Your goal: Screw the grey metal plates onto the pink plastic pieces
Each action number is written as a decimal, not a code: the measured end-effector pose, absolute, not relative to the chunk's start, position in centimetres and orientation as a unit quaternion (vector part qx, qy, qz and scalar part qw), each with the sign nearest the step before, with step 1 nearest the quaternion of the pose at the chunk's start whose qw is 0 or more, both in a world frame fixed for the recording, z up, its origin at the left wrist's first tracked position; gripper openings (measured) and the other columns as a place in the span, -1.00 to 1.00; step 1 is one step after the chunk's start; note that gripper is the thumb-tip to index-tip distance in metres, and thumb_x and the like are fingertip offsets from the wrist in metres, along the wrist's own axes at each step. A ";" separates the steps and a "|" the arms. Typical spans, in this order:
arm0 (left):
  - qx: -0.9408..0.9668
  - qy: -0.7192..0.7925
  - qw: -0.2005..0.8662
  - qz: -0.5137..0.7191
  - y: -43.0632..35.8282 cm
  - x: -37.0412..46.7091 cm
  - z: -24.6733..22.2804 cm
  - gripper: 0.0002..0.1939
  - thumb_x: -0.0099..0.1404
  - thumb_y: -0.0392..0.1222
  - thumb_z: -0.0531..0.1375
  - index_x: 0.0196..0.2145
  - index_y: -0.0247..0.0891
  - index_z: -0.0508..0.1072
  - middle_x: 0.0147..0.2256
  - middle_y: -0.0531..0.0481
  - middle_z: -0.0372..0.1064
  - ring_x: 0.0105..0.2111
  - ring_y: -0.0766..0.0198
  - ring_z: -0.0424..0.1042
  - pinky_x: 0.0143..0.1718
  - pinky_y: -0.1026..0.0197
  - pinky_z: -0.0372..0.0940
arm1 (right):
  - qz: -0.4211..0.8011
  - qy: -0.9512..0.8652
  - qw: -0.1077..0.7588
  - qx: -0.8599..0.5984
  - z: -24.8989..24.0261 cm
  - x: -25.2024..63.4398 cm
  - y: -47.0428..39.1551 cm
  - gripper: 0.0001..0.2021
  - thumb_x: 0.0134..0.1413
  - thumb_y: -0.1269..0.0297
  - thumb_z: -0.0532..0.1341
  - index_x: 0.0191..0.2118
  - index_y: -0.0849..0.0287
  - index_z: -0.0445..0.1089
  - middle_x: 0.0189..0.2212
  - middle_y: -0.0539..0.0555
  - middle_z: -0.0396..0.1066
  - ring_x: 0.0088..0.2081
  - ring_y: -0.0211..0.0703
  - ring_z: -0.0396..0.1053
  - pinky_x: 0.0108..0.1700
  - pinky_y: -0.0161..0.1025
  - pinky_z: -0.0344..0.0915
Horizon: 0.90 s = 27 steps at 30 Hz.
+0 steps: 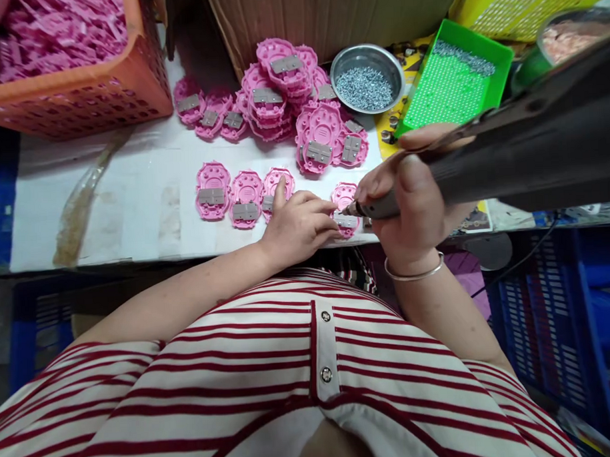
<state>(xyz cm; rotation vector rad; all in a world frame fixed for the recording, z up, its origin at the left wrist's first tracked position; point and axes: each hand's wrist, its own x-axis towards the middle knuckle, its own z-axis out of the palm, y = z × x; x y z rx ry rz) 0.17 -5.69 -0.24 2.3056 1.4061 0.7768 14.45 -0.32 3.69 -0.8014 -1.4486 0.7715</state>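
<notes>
My right hand (409, 198) is wrapped round a dark electric screwdriver (507, 141), held at a slant. Its bit meets the grey metal plate on a pink plastic housing (344, 195) near the table's front edge. My left hand (301, 227) lies with its fingers apart, the fingertips at the left side of that housing. The left thumb reaches over another pink housing (278, 181), partly covering it. Further left lie two more pink housings, one in the middle (245, 190) and one at the end (213, 185), each with a grey plate.
Stacked pink housings (317, 131) stand behind the row. A metal bowl (367, 80) of small screws and a green tray (450, 90) with more screws are at the back right. An orange basket (80, 90) of pink parts fills the back left, beside a cardboard box (328, 21).
</notes>
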 end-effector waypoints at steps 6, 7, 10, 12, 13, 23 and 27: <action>0.771 0.499 0.199 0.342 -5.7 0.1 0.1 -0.86 0.27 -0.09 0.32 -0.41 -0.13 0.54 -0.03 0.03 0.54 0.01 0.09 0.39 0.33 -0.35 -0.28 | 0.382 -0.606 0.654 -0.245 5.8 15.3 -1.8 -0.68 0.05 -0.15 0.25 -0.16 -0.16 0.28 -0.64 -0.17 0.21 -0.73 -0.29 0.13 -0.63 -0.21 0.21; 0.769 0.498 0.202 0.346 -5.7 0.1 0.2 -0.86 0.27 -0.09 0.32 -0.42 -0.14 0.53 -0.02 0.03 0.53 0.02 0.10 0.39 0.33 -0.33 -0.26 | 0.381 -0.606 0.654 -0.245 5.9 15.4 -2.0 -0.67 0.04 -0.16 0.25 -0.15 -0.16 0.28 -0.64 -0.17 0.22 -0.73 -0.28 0.13 -0.63 -0.21 0.21; 0.767 0.502 0.199 0.347 -5.7 0.2 0.4 -0.84 0.25 -0.10 0.33 -0.44 -0.16 0.51 -0.01 0.02 0.52 0.02 0.10 0.38 0.31 -0.28 -0.17 | 0.377 -0.602 0.653 -0.261 6.0 15.3 -2.3 -0.62 -0.01 -0.21 0.26 -0.17 -0.16 0.27 -0.63 -0.16 0.24 -0.74 -0.28 0.11 -0.65 -0.22 0.19; 0.771 0.500 0.191 0.344 -5.8 0.2 0.4 -0.82 0.21 -0.07 0.37 -0.45 -0.16 0.52 -0.01 0.01 0.52 0.02 0.09 0.37 0.30 -0.27 -0.15 | 0.383 -0.605 0.657 -0.235 5.8 15.3 -2.4 -0.66 0.03 -0.17 0.25 -0.16 -0.16 0.27 -0.67 -0.18 0.19 -0.77 -0.30 0.07 -0.68 -0.25 0.13; 0.776 0.496 0.186 0.342 -5.8 0.2 0.5 -0.82 0.19 -0.05 0.38 -0.45 -0.15 0.52 -0.01 0.02 0.52 0.02 0.08 0.37 0.30 -0.27 -0.17 | 0.382 -0.608 0.659 -0.225 5.7 15.2 -2.4 -0.67 0.05 -0.15 0.24 -0.15 -0.16 0.27 -0.69 -0.19 0.17 -0.77 -0.30 0.06 -0.68 -0.25 0.12; 0.803 0.487 0.142 0.312 -6.1 -0.1 0.8 -0.79 0.24 0.07 0.31 -0.42 -0.07 0.57 0.01 0.02 0.52 0.03 0.04 0.36 0.30 -0.32 -0.23 | 0.345 -0.659 0.625 -0.236 7.0 15.5 -3.0 -0.68 0.10 -0.21 0.16 -0.32 -0.07 0.26 -0.74 -0.15 0.05 -0.75 -0.27 0.06 -0.71 -0.23 0.16; 0.807 0.490 0.139 0.300 -6.3 -0.1 0.9 -0.79 0.24 0.08 0.31 -0.41 -0.06 0.58 0.03 0.00 0.50 0.05 0.01 0.36 0.30 -0.34 -0.22 | 0.351 -0.660 0.610 -0.262 7.4 15.5 -3.1 -0.59 0.08 -0.26 0.14 -0.42 -0.01 0.21 -0.75 -0.15 -0.02 -0.76 -0.29 0.03 -0.75 -0.25 0.16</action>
